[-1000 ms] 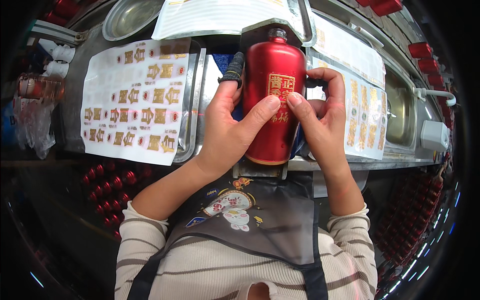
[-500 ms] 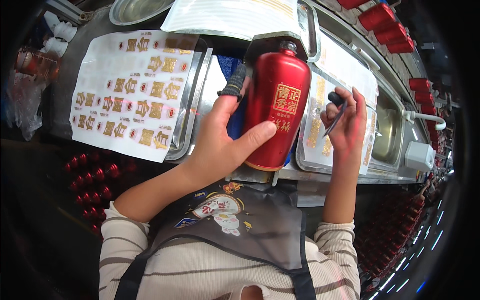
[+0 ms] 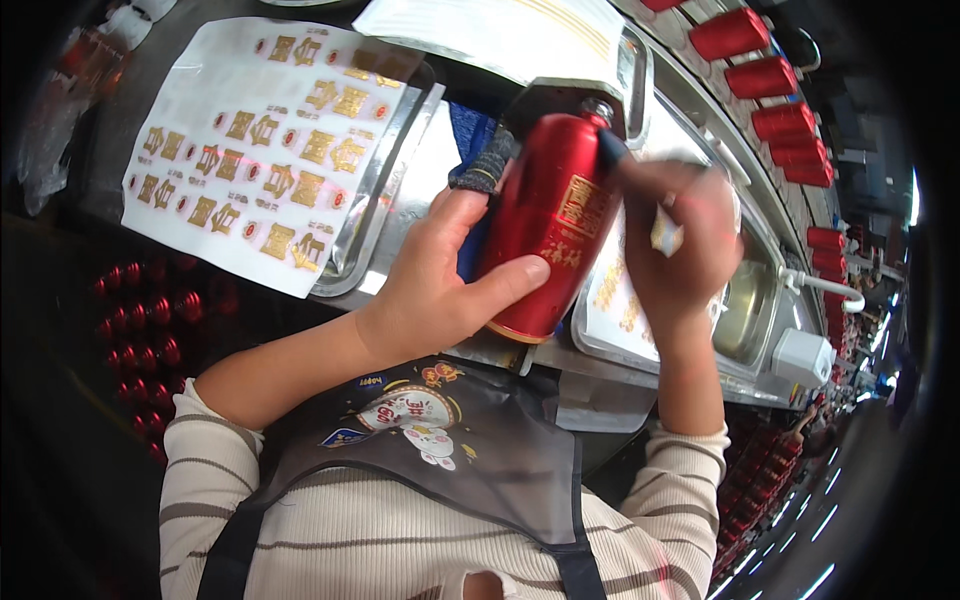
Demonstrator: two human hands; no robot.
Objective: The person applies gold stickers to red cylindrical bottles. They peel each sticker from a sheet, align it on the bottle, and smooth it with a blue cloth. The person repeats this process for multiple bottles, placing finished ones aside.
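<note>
A red bottle with gold lettering lies tilted in my left hand, its neck pointing away from me. My left thumb presses on its front, and a dark knit cover sits on one of that hand's fingers. At the bottle's upper right side is my right hand, smeared by motion, its fingers curled. A dark-covered fingertip of it meets the bottle near the shoulder. A small pale, shiny piece shows at the curled fingers; the thin pointed tool held there earlier cannot be made out clearly.
A white sheet of gold decals lies over a metal tray at left. Another decal sheet sits in a tray behind my right hand. A dark block stands behind the bottle. Several red bottles, a sink and a tap line the right.
My right hand has moved up and left, from beside the bottle to its upper side. The bottle has tilted and turned a little, still in my left hand. The whole view has shifted.
</note>
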